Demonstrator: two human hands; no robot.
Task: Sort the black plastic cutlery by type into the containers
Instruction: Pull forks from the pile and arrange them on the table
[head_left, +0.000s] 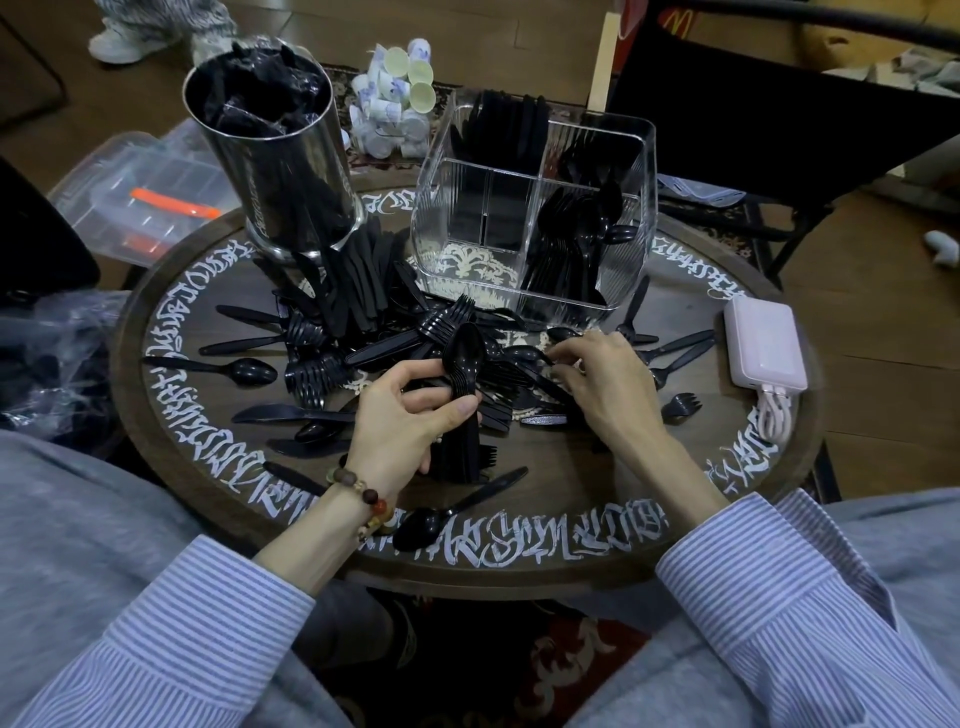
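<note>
The handles of the stacked black plastic spoons (464, 364) vanish behind the curled fingers of the left hand (410, 415). The right hand (602, 384) covers whatever its fingertips touch in the heap beside that stack. Beyond the stack, the tall shiny metal cylinder (275, 161) holds dark contents too murky to identify.

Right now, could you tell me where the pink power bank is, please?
In the head view, the pink power bank lies at the right edge of the round table, right of the clear divided container, with white cables at its near end.
</note>
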